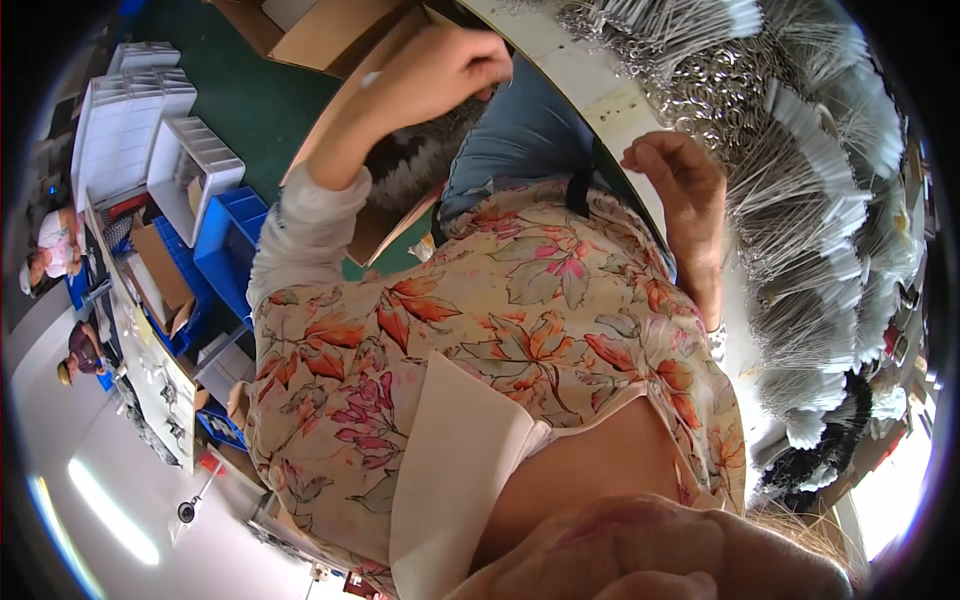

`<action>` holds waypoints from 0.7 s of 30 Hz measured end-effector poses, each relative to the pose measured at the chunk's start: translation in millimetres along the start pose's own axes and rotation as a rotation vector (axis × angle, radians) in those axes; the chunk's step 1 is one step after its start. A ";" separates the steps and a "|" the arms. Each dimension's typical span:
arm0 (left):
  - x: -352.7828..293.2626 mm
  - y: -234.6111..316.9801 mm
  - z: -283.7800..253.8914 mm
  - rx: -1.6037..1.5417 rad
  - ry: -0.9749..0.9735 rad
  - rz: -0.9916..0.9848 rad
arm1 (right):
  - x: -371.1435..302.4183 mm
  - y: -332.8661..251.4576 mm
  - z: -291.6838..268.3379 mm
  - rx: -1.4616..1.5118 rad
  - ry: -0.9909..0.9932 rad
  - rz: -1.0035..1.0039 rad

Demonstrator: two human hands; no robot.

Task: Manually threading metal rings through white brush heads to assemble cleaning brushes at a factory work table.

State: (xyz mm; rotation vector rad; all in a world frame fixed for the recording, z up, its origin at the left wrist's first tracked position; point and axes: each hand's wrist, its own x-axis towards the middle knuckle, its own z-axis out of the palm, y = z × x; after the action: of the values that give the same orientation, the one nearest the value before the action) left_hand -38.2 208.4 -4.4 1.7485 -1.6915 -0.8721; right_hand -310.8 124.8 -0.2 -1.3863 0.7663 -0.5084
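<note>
My left hand (440,75), coming out of a white sleeve, is over an open cardboard box (345,40). Its fingers are curled closed and slightly blurred; whatever they may hold cannot be made out. Under that forearm, grey-white bristly brushes (400,165) show inside a box. My right hand (685,185) hovers at the edge of the pale worktable (610,95), fingers bent in toward the thumb, and anything between them is too small to see. Beside it lie piles of thin wire-handled brushes (790,210) with white bristles and metal loop ends (715,85).
Blue plastic crates (230,245) and stacked white crates (135,125) stand on the green floor (240,110) to the left. Beyond them, two people (55,245) are at another long table (150,370). Black-bristled brushes (825,450) lie at the right.
</note>
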 end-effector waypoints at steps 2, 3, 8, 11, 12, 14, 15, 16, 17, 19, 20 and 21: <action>5.6 -47.1 30.2 0.241 -0.047 -0.032 | 0.4 3.8 1.2 0.004 -0.016 0.085; 6.7 -86.7 51.9 0.352 -0.075 -0.032 | -0.2 4.0 2.9 0.021 -0.039 0.156; -6.0 -211.1 135.4 0.605 -0.171 -0.146 | -14.2 0.6 -11.5 0.007 -0.032 0.200; -28.2 -232.3 177.2 0.562 -0.303 -0.361 | -15.3 4.5 -16.0 0.008 -0.012 0.270; -36.8 -238.3 187.4 0.535 -0.378 -0.529 | -11.9 4.6 -15.5 0.014 -0.018 0.304; -57.3 -264.7 218.1 0.501 -0.468 -0.449 | -9.8 -1.4 -14.4 -0.007 -0.064 0.288; -62.5 -274.6 221.4 0.475 -0.558 -0.360 | -7.4 -0.1 -15.1 -0.022 -0.100 0.267; -53.4 -267.2 211.0 0.484 -0.559 -0.341 | -4.4 3.9 -18.0 0.002 -0.105 0.251; -49.0 -258.5 195.3 0.199 -0.447 -0.358 | -1.5 2.7 -19.8 0.003 -0.087 0.237; -22.6 -204.9 128.1 -0.091 -0.292 -0.268 | -0.2 -10.3 -25.9 -0.098 -0.127 0.234; -18.3 -171.8 87.0 -0.096 -0.245 -0.181 | 1.0 -16.6 -25.8 -0.111 -0.161 0.172; -16.9 -155.6 57.6 -0.523 -0.176 -0.359 | 0.3 -27.2 -25.5 -0.129 -0.133 0.163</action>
State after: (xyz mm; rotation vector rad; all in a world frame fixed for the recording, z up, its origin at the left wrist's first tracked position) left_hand 17.1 237.0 -159.1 1.6539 -1.1094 -1.5101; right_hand -326.3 103.6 26.3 -1.4472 0.8067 -0.2410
